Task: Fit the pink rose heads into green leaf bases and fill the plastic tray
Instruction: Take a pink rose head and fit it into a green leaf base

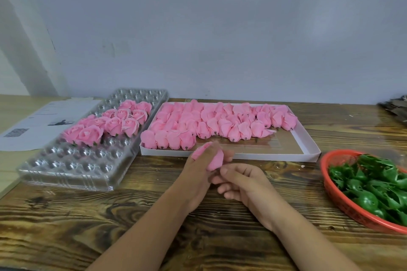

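grey wall (220,28), wooden table (88,215)

- I see a wooden table (66,222), dark-grained and slightly glossy.
- The plastic tray (72,167) is clear, shiny, moulded into cups.
- The rose heads (114,125) seated in it look soft and matt, like foam or paper.
- The white box (308,147) looks like smooth cardboard.
- The red basket (343,202) is perforated plastic; its leaf bases (365,200) are glossy green plastic.
- The printed sheet (44,121) is matt paper.

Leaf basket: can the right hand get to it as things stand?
Probably yes. The basket sits open-topped on the right hand's own side, with only bare table between. But that hand is busy at the rose the left hand grips.
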Tool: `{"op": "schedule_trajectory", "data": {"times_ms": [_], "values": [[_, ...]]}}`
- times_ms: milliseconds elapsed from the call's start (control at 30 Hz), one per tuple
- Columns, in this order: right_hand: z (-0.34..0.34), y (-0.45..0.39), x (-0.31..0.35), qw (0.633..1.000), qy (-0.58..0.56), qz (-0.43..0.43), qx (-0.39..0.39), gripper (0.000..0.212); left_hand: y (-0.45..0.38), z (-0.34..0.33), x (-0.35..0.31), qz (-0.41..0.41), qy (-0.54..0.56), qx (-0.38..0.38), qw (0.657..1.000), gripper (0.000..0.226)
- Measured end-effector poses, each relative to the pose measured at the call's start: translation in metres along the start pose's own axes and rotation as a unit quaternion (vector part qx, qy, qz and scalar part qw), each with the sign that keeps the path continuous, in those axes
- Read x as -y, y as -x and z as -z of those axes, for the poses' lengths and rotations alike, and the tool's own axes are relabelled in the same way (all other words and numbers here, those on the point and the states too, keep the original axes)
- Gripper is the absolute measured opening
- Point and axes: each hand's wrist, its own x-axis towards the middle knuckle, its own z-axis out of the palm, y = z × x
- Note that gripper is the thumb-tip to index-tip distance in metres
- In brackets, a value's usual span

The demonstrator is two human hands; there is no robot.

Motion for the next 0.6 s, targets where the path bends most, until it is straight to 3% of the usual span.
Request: {"op": "schedule_trajectory", "data": {"times_ms": [200,600], "values": [[-0.0021,0.0030,-0.0013,0.996,0.080,0.039,-0.017,0.022,0.0016,-0.0040,0.0025,0.008,-0.014,0.036,0.999,0.027],[-0.0021,0.0010,-0.0057,0.994,0.087,0.058,-0.043,0.014,-0.0024,0.0013,0.0077,0.007,0.047,0.035,0.998,0.025]]}}
